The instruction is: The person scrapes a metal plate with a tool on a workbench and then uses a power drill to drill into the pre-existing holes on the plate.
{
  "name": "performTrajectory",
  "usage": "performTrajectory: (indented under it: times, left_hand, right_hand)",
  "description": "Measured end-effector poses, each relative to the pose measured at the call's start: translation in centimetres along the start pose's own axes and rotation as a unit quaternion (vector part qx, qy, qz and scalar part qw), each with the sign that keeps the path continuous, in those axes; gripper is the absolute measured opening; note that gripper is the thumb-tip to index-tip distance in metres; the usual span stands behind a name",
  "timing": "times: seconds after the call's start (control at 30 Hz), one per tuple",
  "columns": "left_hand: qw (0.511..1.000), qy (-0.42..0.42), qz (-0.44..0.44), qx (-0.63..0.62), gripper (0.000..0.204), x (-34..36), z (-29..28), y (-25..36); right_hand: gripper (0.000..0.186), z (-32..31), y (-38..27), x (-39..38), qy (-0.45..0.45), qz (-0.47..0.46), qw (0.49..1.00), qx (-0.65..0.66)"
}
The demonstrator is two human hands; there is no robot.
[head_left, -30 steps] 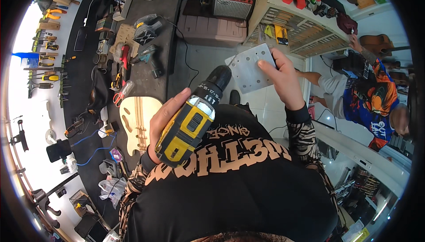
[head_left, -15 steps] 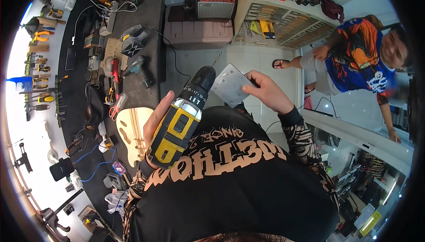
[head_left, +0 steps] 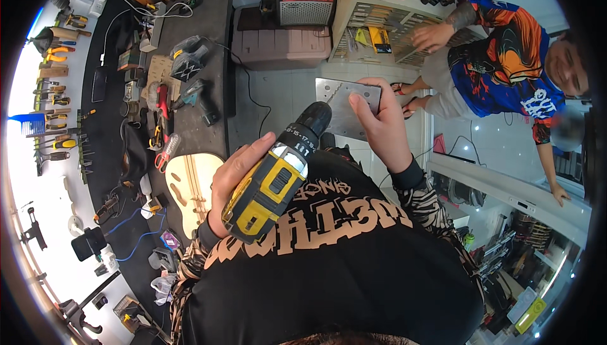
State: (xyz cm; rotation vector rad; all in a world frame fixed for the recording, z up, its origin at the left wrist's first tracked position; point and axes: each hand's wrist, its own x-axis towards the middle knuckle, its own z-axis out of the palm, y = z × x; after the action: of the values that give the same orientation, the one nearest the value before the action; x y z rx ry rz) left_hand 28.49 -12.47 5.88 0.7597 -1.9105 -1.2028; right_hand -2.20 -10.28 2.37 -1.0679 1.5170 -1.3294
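Note:
A yellow and black cordless drill (head_left: 272, 186) is gripped in my left hand (head_left: 235, 177), its chuck pointing up and to the right. From the chuck sticks a thin drill bit (head_left: 335, 92), which overlaps the upper part of a metal plate (head_left: 343, 116); whether it touches cannot be made out. My right hand (head_left: 383, 117) pinches this grey, squarish plate at its right side, thumb on the near face and fingers behind. Several small holes show near the plate's edges.
Left, a dark workbench (head_left: 212, 16) carries a pale guitar body (head_left: 195, 184), a teal drill (head_left: 201, 100) and other tools. Ahead stand a storage box (head_left: 278, 48) and an amplifier (head_left: 307, 11). A person (head_left: 506, 60) stands at the right, beside a cabinet (head_left: 404, 19).
My left hand has moved the drill right and slightly down, bringing its bit over the plate. My right hand has turned the plate and shifted right. The other person has raised a hand.

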Motion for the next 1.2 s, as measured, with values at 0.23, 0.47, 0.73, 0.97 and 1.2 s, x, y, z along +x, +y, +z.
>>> performTrajectory:
  times: [0.23,0.47,0.73,0.97,1.2]
  left_hand:
    - [1.0,-0.015,0.004,-0.002,0.076,0.2,0.0,0.2]
    - [1.0,-0.003,-0.017,-0.01,0.076,0.2,0.2,0.0]
    - [0.999,-0.01,-0.036,-0.021,0.073,0.5,0.1,0.2]
    - [0.997,-0.011,-0.067,-0.047,0.072,0.5,0.2,0.8]
    - [0.996,-0.023,-0.051,-0.068,0.074,0.8,0.2,1.1]
  right_hand:
    - [0.027,0.4,-0.5,0.7,0.006,-0.051,0.998,-0.019]
    - [0.028,0.2,-1.0,1.1,-0.032,-0.012,0.999,-0.033]
    - [0.028,-0.1,-0.9,1.5,-0.018,-0.072,0.994,-0.082]
    - [0.028,-0.4,-1.0,1.4,0.006,-0.133,0.98,-0.146]
    - [0.029,-0.3,-0.7,1.2,0.01,-0.142,0.979,-0.144]
